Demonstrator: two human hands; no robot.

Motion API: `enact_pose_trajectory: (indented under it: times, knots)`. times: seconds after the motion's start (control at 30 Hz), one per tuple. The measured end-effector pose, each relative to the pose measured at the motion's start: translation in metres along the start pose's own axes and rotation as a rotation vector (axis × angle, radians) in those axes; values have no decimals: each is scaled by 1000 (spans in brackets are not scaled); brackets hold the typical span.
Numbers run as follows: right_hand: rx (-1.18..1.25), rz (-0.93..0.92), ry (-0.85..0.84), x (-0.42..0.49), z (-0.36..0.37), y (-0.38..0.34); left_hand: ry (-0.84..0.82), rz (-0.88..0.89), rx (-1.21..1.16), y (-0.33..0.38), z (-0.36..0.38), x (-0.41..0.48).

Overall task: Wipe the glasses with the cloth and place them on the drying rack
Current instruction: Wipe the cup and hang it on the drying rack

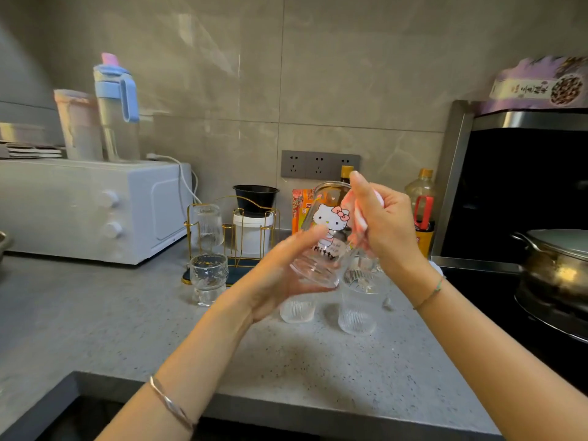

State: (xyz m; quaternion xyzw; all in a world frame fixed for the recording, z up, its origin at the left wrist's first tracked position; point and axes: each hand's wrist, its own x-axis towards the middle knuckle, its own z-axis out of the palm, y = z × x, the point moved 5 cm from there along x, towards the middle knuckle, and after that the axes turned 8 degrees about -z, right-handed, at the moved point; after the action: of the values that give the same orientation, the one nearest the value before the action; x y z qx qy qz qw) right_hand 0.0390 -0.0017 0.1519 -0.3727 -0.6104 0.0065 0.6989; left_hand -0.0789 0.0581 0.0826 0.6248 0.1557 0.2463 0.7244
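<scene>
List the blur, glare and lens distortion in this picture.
Head view: motion blur smears the left hand and the glass it holds; head view, left edge: the bottle looks soft and leans, stretched by the wide lens; head view, top: pale glare streaks the wall; head view, right: a bright glint on the pot.
</scene>
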Motion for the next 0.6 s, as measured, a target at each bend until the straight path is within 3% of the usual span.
enact_pose_trajectory:
  times: [0.07,0.17,0.23,0.3,0.4,0.47,0.53,0.6]
  knots:
    - [-89,-94,-73,2,5,-4,177,109,378,9,-2,0]
    - [-142,-139,-105,1,14,-3,359,298,543,13,-1,0]
    - [-131,-156,-95,0,17,-4,342,300,478,10,-5,1]
    - [-44,-148,-95,-1,18,-3,205,179,309,5,-8,1]
    - [84,-85,-92,1,18,1,-186,-65,-264,-10,1,-2]
    - [104,-24,-80,0,19,6,-320,-120,-496,-17,5,-4]
    - [89,32,-39,0,19,14,-290,-112,-464,-17,2,-1]
    - [72,79,34,0,14,19,-128,-83,-285,-13,-4,1]
